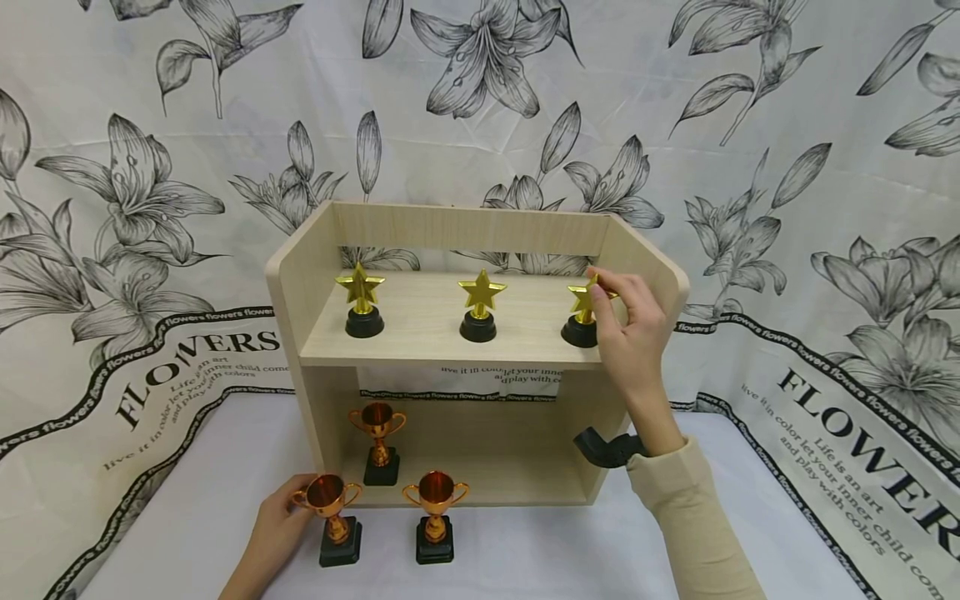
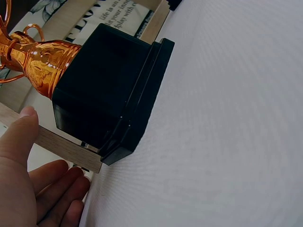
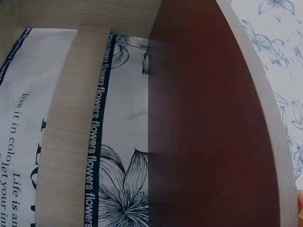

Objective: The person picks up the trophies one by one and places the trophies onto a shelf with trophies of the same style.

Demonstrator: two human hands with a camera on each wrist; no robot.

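My right hand [image 1: 632, 327] pinches the top of a gold star trophy [image 1: 581, 334] at the right end of the upper shelf; its fingers hide part of the star. Low at the left, my left hand [image 1: 281, 523] is beside a bronze two-handled trophy cup [image 1: 341, 542], fingertips right at its left handle. In the left wrist view the thumb [image 2: 21, 137] and loosely bent fingers are apart, with the cup's black base [image 2: 102, 85] beyond them. A second trophy cup [image 1: 435, 542] stands to the right on the white cloth.
The wooden two-tier shelf [image 1: 450, 352] has raised side walls. Two more star trophies, one at the left [image 1: 364, 323] and one in the middle [image 1: 477, 327], stand on top. A third trophy cup [image 1: 382, 468] is inside the lower tier at left. Flower-print cloth [image 1: 480, 167] hangs behind.
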